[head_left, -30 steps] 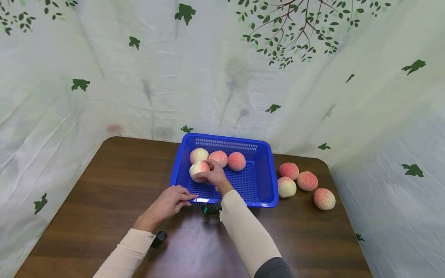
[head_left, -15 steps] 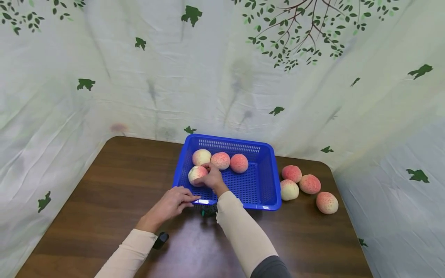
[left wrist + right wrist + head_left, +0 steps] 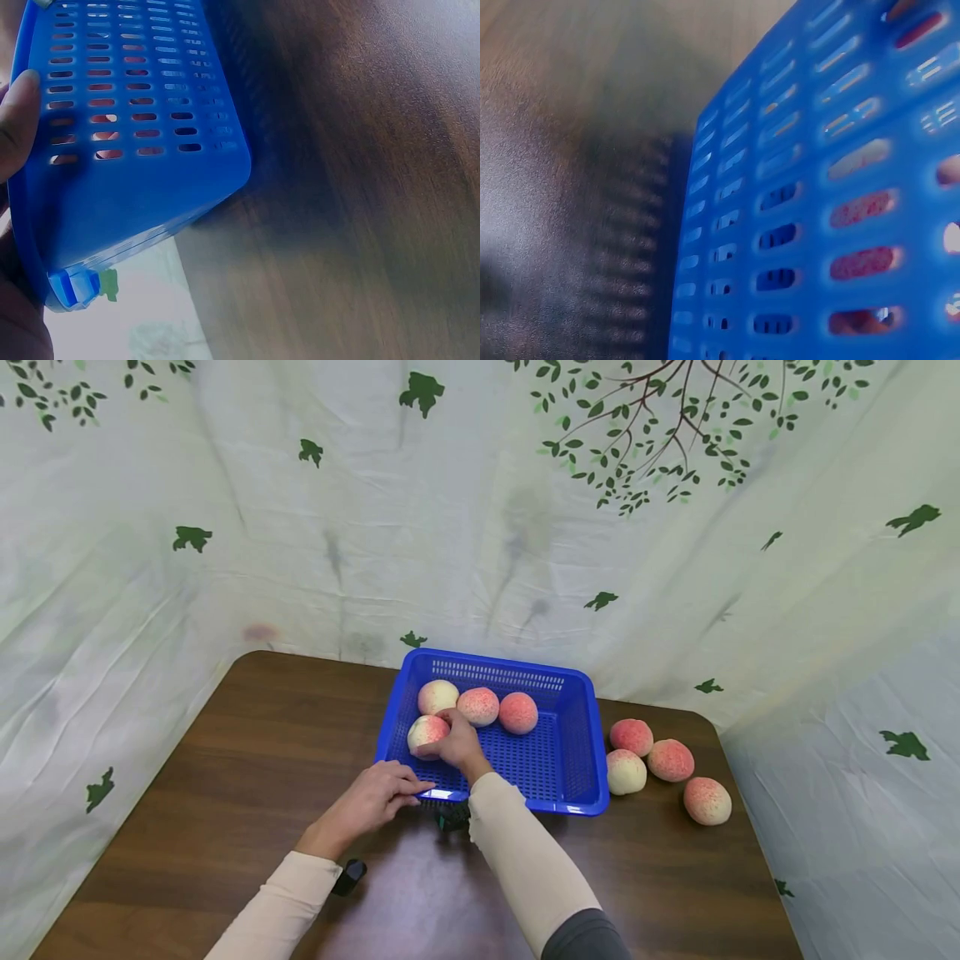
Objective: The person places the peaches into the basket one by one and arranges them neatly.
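A blue plastic basket with slotted walls stands on the brown table. Inside it, my right hand grips a pale peach with a pink blush at the front left. Behind that peach are a pale peach, a pinker one and a coral one in a row. My left hand pinches the basket's front rim near its left corner. In the left wrist view the left thumb lies against the outside of the wall. The right wrist view shows mostly the slotted wall, with pink showing through.
Several more peaches lie on the table right of the basket: a red one, a pale one, a pink one and one farther right. A white leaf-print cloth hangs behind the table.
The right hand has lowered the peach slightly toward the front left of the basket floor. The left hand keeps its place on the rim. The whole head view has shifted a little.
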`<state>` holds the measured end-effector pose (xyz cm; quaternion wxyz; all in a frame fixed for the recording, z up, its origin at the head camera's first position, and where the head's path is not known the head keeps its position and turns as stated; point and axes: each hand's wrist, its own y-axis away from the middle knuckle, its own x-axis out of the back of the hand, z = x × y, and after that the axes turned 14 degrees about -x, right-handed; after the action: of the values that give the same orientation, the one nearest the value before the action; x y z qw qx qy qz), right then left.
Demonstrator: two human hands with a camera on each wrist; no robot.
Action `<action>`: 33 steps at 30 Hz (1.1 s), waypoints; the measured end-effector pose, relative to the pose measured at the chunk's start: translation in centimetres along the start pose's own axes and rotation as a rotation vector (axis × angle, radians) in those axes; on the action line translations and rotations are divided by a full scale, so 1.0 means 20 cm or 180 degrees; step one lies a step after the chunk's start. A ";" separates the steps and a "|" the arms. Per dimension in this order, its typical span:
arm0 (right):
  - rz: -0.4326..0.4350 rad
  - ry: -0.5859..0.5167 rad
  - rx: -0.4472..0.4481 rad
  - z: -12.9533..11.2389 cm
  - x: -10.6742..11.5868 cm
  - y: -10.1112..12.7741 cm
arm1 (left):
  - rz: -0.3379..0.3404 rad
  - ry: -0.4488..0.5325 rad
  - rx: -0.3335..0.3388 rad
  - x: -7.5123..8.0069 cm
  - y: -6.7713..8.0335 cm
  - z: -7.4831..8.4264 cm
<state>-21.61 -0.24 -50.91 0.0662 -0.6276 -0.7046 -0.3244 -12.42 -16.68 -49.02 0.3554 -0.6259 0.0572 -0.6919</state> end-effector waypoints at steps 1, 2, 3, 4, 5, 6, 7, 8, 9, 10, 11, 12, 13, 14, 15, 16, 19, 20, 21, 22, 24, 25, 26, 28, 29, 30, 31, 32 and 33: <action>-0.0015 -0.0033 -0.0003 0.00 0.00 0.00 | 0.0000 0.0000 -0.0009 0.00 0.00 0.00; -0.0029 -0.0066 -0.0007 0.00 0.00 0.00 | 0.0006 -0.0001 -0.0019 0.00 0.00 0.00; -0.0053 -0.0115 -0.0016 0.00 0.00 0.00 | 0.0015 -0.0007 -0.0032 0.00 0.00 0.00; -0.0073 -0.0156 -0.0028 0.01 0.00 0.00 | 0.0032 -0.0008 -0.0044 -0.01 0.00 0.00; -0.0097 -0.0210 -0.0037 0.01 0.00 0.00 | 0.0043 -0.0012 -0.0058 -0.01 -0.01 0.00; -0.0116 -0.0262 -0.0037 0.01 0.00 0.00 | 0.0057 -0.0015 -0.0072 -0.01 -0.01 -0.01; -0.0138 -0.0302 -0.0060 0.01 0.00 0.00 | 0.0070 -0.0012 -0.0079 -0.01 -0.01 -0.01; -0.0153 -0.0329 -0.0082 0.02 0.01 0.00 | 0.0084 -0.0012 -0.0090 -0.01 -0.01 -0.01; -0.0170 -0.0362 -0.0098 0.02 0.01 0.01 | 0.0088 -0.0009 -0.0092 -0.01 -0.01 -0.01; -0.0178 -0.0379 -0.0109 0.02 0.01 0.01 | 0.0088 -0.0002 -0.0095 -0.01 -0.01 -0.01; -0.0191 -0.0411 -0.0121 0.02 0.02 0.01 | 0.0082 0.0001 -0.0096 -0.01 -0.01 -0.01; -0.0197 -0.0423 -0.0118 0.02 0.02 0.02 | 0.0074 0.0005 -0.0094 -0.01 -0.01 -0.01; -0.0199 -0.0420 -0.0141 0.02 0.03 0.02 | 0.0060 0.0008 -0.0090 -0.01 -0.01 0.00; -0.0205 -0.0426 -0.0146 0.01 0.03 0.03 | 0.0046 0.0008 -0.0087 -0.01 -0.01 0.00; -0.0214 -0.0423 -0.0152 0.01 0.04 0.04 | 0.0029 0.0007 -0.0082 -0.01 -0.01 0.00; -0.0225 -0.0423 -0.0164 0.01 0.04 0.04 | 0.0018 0.0007 -0.0079 -0.01 -0.01 0.00; -0.0254 -0.0423 -0.0182 0.02 0.05 0.05 | -0.0009 0.0007 -0.0069 -0.01 -0.01 0.00; -0.0269 -0.0431 -0.0178 0.02 0.05 0.05 | -0.0017 0.0013 -0.0062 -0.01 -0.01 0.00; -0.0272 -0.0425 -0.0174 0.02 0.06 0.05 | -0.0025 0.0020 -0.0057 -0.01 -0.01 0.00; -0.0262 -0.0403 -0.0169 0.02 0.06 0.05 | -0.0030 0.0026 -0.0048 -0.01 -0.02 0.00; -0.0262 -0.0385 -0.0173 0.02 0.07 0.06 | -0.0038 0.0039 -0.0030 -0.01 -0.02 0.00; -0.0265 -0.0382 -0.0177 0.02 0.08 0.06 | -0.0044 0.0046 -0.0023 -0.01 -0.02 0.00; -0.0276 -0.0381 -0.0183 0.02 0.08 0.06 | -0.0038 0.0056 -0.0013 -0.01 -0.02 0.00; -0.0291 -0.0368 -0.0177 0.03 0.10 0.07 | -0.0025 0.0056 -0.0010 0.00 -0.01 0.00; -0.0319 -0.0386 -0.0168 0.03 0.11 0.08 | -0.0019 0.0060 -0.0012 0.00 -0.01 0.00; -0.0335 -0.0393 -0.0147 0.03 0.12 0.08 | -0.0012 0.0058 -0.0021 0.00 -0.01 0.00; -0.0339 -0.0368 -0.0102 0.03 0.13 0.09 | -0.0008 0.0055 -0.0017 0.00 -0.01 0.00; -0.0372 -0.0373 -0.0065 0.03 0.14 0.10 | -0.0005 0.0049 -0.0011 0.00 -0.01 0.00; -0.0414 -0.0385 -0.0033 0.04 0.16 0.11 | -0.0003 0.0039 -0.0003 0.01 -0.01 0.00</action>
<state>-19.97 2.78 -49.12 -0.0009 -0.5993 -0.7449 -0.2931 -12.49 -16.70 -48.84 0.3544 -0.6218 0.0594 -0.6958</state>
